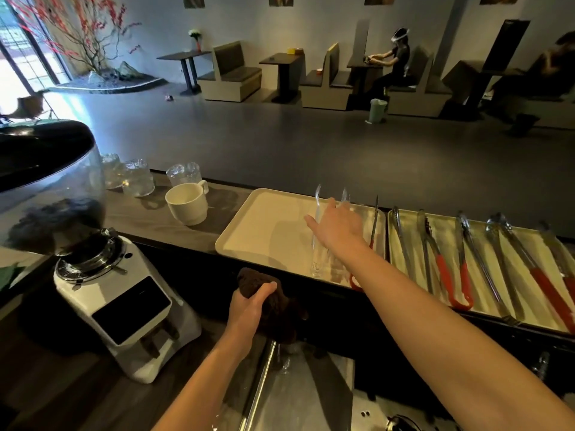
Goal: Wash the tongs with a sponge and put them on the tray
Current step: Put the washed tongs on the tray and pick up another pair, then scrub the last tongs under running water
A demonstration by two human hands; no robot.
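My right hand [339, 228] reaches out over the cream tray [264, 225] with its fingers spread and straight, lying above a pair of clear plastic tongs [317, 247] that rests on the tray. Slim red-handled tongs [374, 222] lie at the tray's right edge, partly hidden by my forearm. Low in the middle, my left hand [249, 309] grips a dark brown sponge [277, 303] above the steel sink [298, 396].
A metal tray [513, 275] at the right holds several steel tongs with red handles. A white cup [186, 203] and clear glasses [137, 178] stand left of the cream tray. A white coffee grinder [124, 300] stands at the left near the sink.
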